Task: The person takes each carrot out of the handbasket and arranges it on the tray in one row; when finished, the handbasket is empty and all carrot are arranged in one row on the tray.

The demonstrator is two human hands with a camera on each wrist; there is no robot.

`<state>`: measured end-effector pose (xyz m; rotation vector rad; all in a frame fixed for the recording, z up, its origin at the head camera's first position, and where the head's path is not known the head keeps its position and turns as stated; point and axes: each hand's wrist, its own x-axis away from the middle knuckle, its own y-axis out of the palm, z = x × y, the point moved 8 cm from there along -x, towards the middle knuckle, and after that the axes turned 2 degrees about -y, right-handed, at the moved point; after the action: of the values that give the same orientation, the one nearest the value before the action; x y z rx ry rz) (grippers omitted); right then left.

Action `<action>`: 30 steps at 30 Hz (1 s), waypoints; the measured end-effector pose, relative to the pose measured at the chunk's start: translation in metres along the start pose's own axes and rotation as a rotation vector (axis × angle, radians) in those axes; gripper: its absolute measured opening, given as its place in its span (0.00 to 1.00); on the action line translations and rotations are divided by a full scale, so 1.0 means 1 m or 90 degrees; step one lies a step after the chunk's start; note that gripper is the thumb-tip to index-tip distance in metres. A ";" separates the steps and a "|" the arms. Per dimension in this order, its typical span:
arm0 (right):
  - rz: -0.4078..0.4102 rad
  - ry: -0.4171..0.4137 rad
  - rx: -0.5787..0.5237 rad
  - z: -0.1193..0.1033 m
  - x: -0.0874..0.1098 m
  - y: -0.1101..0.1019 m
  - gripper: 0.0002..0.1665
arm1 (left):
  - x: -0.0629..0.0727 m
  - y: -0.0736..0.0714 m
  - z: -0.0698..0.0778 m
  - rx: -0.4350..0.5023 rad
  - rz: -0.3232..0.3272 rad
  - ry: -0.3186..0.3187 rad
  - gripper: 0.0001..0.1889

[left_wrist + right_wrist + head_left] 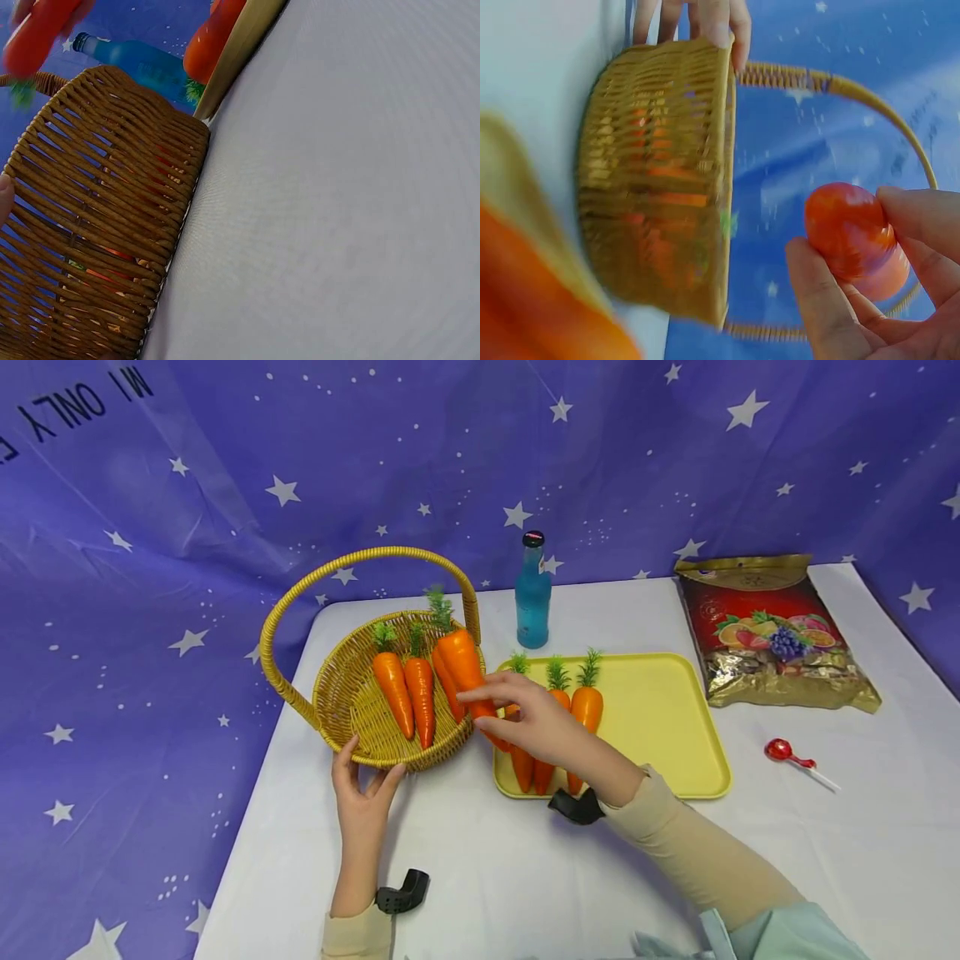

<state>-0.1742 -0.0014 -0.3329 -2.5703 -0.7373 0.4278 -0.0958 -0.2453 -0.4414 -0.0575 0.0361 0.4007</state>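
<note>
My right hand [536,717] pinches an orange toy carrot [463,662] between thumb and fingers, over the right side of a yellow wicker basket [339,697]. Its leafy green top points toward the back. Inside the basket lie three more carrots [422,697], one partly covered by the held one. At the front rim, my left hand [363,797] grips the basket with spread fingers and thumb. The right wrist view shows the held carrot [847,225] end-on between the fingers, beyond the basket's rim. Three carrots [587,708] lie on the yellow tray [663,727], partly hidden by my right hand.
Behind the tray stands a blue bottle [533,597] with a dark cap. A red and gold candy bag [776,635] lies at the back right, with a red lollipop [780,750] in front of it. The basket's tall handle [375,553] arches over its back side.
</note>
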 end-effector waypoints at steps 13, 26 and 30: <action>0.173 0.103 -0.020 0.062 0.097 -0.068 0.22 | -0.003 -0.001 -0.001 0.012 -0.012 -0.001 0.42; 0.214 0.217 0.158 0.100 0.139 -0.072 0.23 | 0.001 0.001 0.001 0.005 0.000 0.005 0.40; 0.194 0.244 0.190 0.105 0.141 -0.067 0.23 | 0.000 0.001 0.002 0.004 0.000 0.007 0.40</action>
<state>-0.1307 0.1619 -0.4146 -2.3776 -0.1342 0.1135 -0.0958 -0.2445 -0.4397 -0.0531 0.0480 0.4000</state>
